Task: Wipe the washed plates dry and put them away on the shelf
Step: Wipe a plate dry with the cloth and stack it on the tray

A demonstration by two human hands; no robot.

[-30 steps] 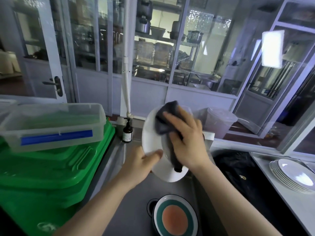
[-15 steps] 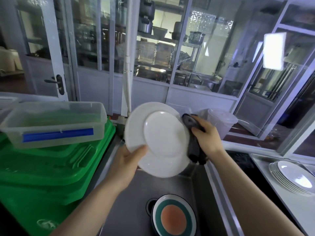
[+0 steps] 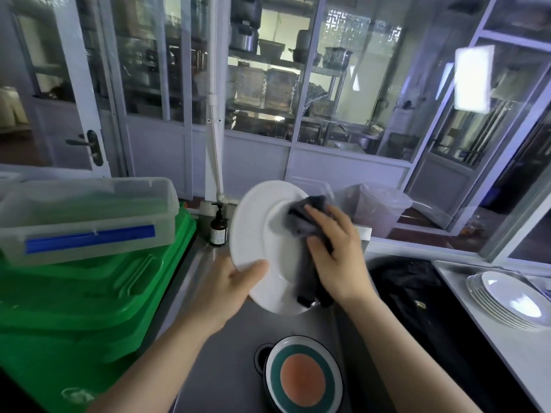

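Cool daylight is coming through the far glass-panelled partition (image 3: pixel 322 93). A bright rectangular glare patch (image 3: pixel 472 79) is reflecting far right. Frame edges are bending.

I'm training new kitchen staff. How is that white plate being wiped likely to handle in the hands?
The white plate looks glazed and glossy, so probably slippery, especially if wet. The left hand holds only its lower rim while the right hand presses the dark cloth on it, so it may pivot. It seems rigid and likely breakable over the steel sink.
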